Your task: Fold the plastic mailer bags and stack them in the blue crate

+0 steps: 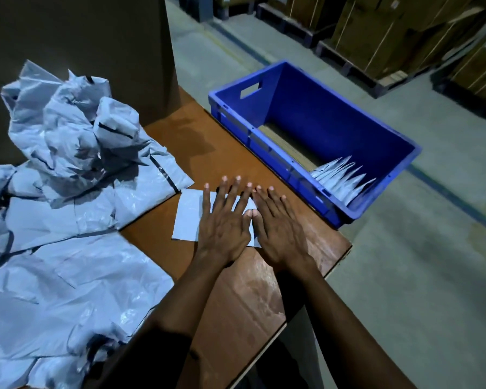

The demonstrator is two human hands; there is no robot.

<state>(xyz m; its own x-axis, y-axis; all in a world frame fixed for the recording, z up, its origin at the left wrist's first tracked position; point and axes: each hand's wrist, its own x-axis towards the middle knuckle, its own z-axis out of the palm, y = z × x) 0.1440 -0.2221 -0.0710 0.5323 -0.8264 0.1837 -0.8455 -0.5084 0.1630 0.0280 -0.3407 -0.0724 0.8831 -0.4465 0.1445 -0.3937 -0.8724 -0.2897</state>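
Step in hand: setting the crease of one folded mailer before transfer. The folded mailer lies flat on the table, with the left hand and the right hand side by side on top of it. Both palms face down with fingers straight and spread and thumbs touching, so neither hand grasps anything; both only press. The right hand covers the mailer's 3 o'clock edge, and the fingertips of both hands reach past its 12 o'clock edge onto bare table. For a good result, apply even downward pressure and sweep the palms apart from the centre line toward 9 and 3 o'clock, so that trapped air escapes and the fold lies thin. The film looks slick and springy, so a weak crease will probably reopen. Take care at the 10 o'clock corner: the pile of unfolded mailers lies just beside it, and contact cannot be judged. The blue crate sits at 1 o'clock from the hands, with a row of stacked mailers leaning at its near end; the pressed piece most likely belongs against that row
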